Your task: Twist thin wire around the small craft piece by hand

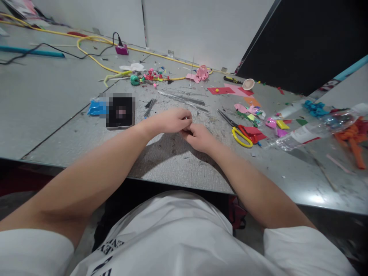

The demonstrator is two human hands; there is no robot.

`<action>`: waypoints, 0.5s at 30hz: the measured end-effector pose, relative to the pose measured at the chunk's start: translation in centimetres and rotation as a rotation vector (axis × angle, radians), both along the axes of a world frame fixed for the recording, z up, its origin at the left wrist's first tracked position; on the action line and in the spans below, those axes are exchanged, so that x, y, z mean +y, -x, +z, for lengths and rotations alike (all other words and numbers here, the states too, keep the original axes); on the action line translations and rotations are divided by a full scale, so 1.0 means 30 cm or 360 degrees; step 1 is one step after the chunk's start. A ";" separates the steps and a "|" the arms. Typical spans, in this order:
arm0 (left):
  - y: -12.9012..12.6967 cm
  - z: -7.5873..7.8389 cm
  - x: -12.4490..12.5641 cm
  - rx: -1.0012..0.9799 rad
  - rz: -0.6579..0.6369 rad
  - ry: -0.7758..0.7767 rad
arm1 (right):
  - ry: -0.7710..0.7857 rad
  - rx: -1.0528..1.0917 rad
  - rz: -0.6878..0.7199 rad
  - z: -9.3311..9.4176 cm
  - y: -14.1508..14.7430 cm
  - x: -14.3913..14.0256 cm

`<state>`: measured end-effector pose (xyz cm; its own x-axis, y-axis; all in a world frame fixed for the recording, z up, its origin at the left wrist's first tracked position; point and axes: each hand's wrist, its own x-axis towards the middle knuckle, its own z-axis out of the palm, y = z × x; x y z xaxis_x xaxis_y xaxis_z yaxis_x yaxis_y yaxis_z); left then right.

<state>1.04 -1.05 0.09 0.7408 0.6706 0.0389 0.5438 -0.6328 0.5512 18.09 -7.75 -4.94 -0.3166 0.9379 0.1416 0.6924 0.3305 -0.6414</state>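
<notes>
My left hand and my right hand meet over the middle of the grey table. The fingers of both are curled and pinched together at their tips. Whatever they hold is hidden between the fingers or too small to name. Just beyond them lies a loose bundle of thin grey wires. A short dark bundle of strips rests to the left of the wires. To the right of my hands are scissors with yellow and red handles, their blades pointing toward the wires.
Left of my hands lie a partly blurred dark device and a blue packet. A clear plastic bottle lies at the right among clay packets and orange material. A yellow cable crosses the back, near a purple plug.
</notes>
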 end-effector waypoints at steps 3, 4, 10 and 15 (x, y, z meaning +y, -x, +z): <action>-0.001 -0.004 0.005 -0.0010 0.0011 -0.0007 | -0.0011 0.0005 0.0008 -0.001 -0.001 0.001; -0.001 -0.005 0.006 -0.0007 0.0023 -0.0005 | -0.0015 0.0006 0.0013 -0.001 -0.002 0.001; 0.002 -0.012 0.012 -0.0055 0.0021 0.0009 | -0.0028 -0.0018 0.0025 -0.004 -0.004 0.002; 0.005 -0.003 0.005 -0.0064 -0.0003 0.0039 | -0.0028 -0.0008 0.0008 -0.010 -0.002 0.005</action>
<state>0.88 -0.89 0.00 0.7404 0.6701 0.0522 0.5197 -0.6201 0.5877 18.14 -7.61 -5.24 -0.3221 0.9337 0.1563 0.6937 0.3452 -0.6321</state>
